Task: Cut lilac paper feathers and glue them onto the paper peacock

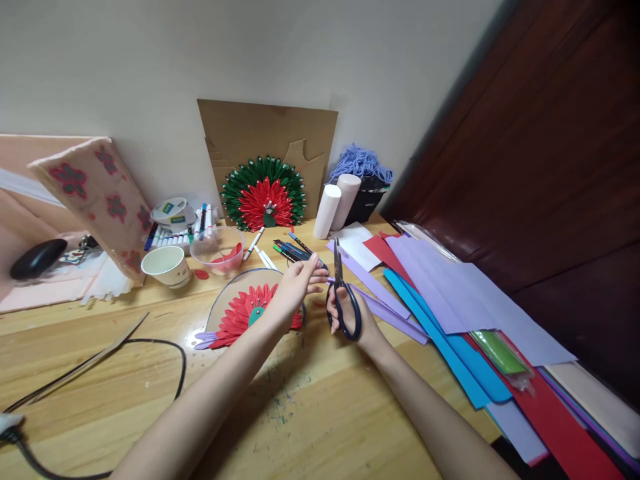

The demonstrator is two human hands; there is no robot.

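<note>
My right hand grips a pair of scissors by its dark handles, blades upward and close together. Beside it, my left hand has its thumb raised and fingers bent toward the scissors. A small purple piece shows at its fingertips, partly hidden. Under my left forearm lies a round cardboard disc bearing red petals, a green centre shape and two purple petals at its lower left edge. Purple paper strips lie just right of the scissors.
Coloured sheets are piled along the right side. A finished red-and-green peacock piece leans on cardboard at the back. Markers, a clear bowl, a paper cup and white rolls stand nearby. A black cable crosses the left.
</note>
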